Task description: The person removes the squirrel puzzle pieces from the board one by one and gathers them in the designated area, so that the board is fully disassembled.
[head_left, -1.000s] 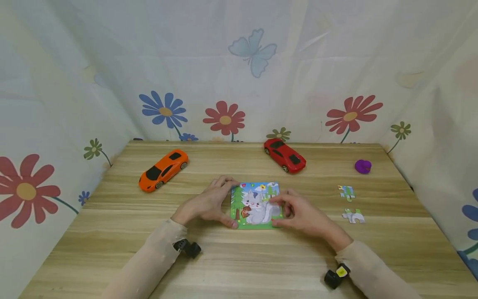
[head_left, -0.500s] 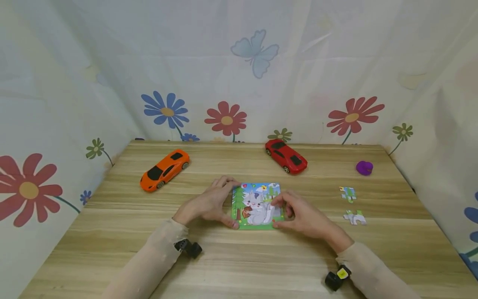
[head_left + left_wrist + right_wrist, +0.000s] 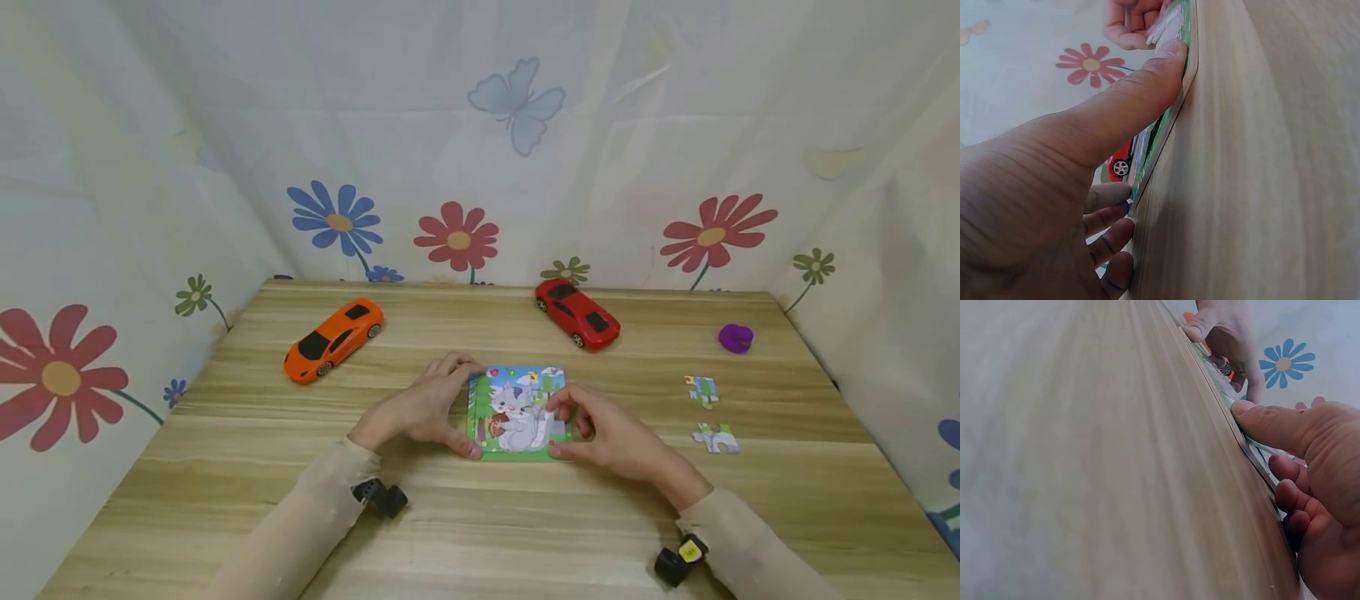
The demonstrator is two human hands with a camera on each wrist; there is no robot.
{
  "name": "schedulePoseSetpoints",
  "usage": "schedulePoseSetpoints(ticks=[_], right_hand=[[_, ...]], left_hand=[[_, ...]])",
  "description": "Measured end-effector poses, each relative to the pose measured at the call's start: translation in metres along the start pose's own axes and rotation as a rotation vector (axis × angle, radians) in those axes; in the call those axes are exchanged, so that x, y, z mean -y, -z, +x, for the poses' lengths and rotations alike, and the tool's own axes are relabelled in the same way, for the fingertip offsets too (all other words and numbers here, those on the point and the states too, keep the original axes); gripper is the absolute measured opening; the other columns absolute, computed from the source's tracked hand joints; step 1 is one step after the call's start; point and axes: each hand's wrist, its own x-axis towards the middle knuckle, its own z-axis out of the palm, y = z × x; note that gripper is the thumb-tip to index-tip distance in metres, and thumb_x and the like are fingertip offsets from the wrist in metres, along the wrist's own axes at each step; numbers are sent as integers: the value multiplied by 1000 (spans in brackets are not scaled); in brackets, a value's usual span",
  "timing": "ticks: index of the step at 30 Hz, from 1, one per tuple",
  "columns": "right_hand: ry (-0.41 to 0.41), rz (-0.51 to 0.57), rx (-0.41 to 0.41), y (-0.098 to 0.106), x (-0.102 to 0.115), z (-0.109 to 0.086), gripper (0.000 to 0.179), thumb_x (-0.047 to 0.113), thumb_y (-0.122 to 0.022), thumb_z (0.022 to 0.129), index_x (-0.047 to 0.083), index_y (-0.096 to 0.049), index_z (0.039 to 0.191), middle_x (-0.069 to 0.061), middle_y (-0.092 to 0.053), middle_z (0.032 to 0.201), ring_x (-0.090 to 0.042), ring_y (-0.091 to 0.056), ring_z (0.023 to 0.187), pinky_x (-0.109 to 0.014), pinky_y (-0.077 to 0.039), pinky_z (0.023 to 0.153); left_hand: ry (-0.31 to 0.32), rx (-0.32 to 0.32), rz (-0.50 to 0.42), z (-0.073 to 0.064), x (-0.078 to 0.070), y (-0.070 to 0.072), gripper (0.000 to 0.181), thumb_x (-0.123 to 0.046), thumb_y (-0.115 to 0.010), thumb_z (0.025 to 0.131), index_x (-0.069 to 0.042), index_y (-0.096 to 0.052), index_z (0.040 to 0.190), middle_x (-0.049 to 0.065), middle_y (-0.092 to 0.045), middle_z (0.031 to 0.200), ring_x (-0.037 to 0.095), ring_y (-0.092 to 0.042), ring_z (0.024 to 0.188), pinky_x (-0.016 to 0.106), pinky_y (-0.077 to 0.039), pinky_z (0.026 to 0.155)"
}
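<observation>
A square jigsaw puzzle [image 3: 513,429] with a grey squirrel picture and green border lies on the table. My left hand [image 3: 423,408] holds its left side, thumb at the near corner and index finger at the far corner. In the left wrist view, the other fingers of that hand curl beside the edge. My right hand [image 3: 611,433] is at the right side, its thumb on the near border. Its index finger meets the white tail piece [image 3: 1168,28], which looks tilted up from the board. A grey patch shows beside that piece. The exact pinch is partly hidden.
Two loose puzzle pieces, one green and blue [image 3: 702,391] and one grey and white [image 3: 716,437], lie right of my right hand. Farther back are an orange toy car [image 3: 333,340], a red toy car [image 3: 577,314] and a small purple object [image 3: 736,338]. A flowered curtain borders the table.
The tail piece has tilted and shifted left under my right fingers, baring a grey patch. My left hand keeps its place on the puzzle. The head view has shifted slightly.
</observation>
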Motion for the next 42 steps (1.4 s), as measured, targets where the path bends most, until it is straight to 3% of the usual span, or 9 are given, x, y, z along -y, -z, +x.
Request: schedulePoseSetpoints(ticks=[23,32,42], right_hand=[[28,-37,22,5,0,0,55,22,-96,90,17,-71,139,2,-61,111,-13,-56,85,-25,-50,74],[-1,31,16,7,1,-2,56,25,-95,91,16,-72,141,0,-60,104,-16,-57,86,-25,-49,74],[28,84,17,9,5,-1,55,23,-95,91,14,-73,141,-3,-56,93,-16,-54,82,-25,-47,72]], left_hand=[[-10,-2,26,2,0,3,132,-58,-105,71,-10,-36,172,11,-31,172,34,-34,154,57,-35,131],[1,-2,19,1,-1,2,132,-58,-105,70,-9,-36,172,12,-31,173,35,-34,155,57,-34,131],[9,1,10,0,-3,1,132,-57,-105,70,-8,-36,172,12,-30,173,36,-33,156,57,-34,132]])
